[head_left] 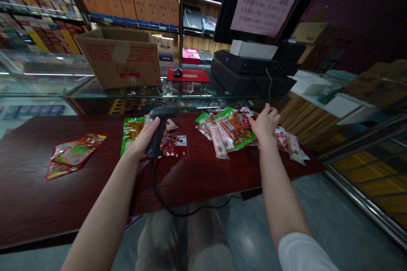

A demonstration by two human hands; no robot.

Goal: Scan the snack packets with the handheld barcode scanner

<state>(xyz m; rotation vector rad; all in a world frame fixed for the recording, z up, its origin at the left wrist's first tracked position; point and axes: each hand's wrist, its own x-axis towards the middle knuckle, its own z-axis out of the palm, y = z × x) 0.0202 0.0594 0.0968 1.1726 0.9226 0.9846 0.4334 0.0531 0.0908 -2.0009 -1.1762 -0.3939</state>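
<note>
A black handheld barcode scanner is gripped in my left hand, its head pointing right. Beneath and around that hand lie a green-edged snack packet, a red packet and a small clear packet. My right hand is at the right side of a heap of snack packets, thumb against a red packet and fingers spread apart from it. Further right rest some pale packets. Two overlapping red-edged packets are at the left of the brown table.
An open cardboard box stands on the glass counter behind the table. To its right are a mouse on a red mat and black checkout equipment. The scanner's cable loops past the table's front edge.
</note>
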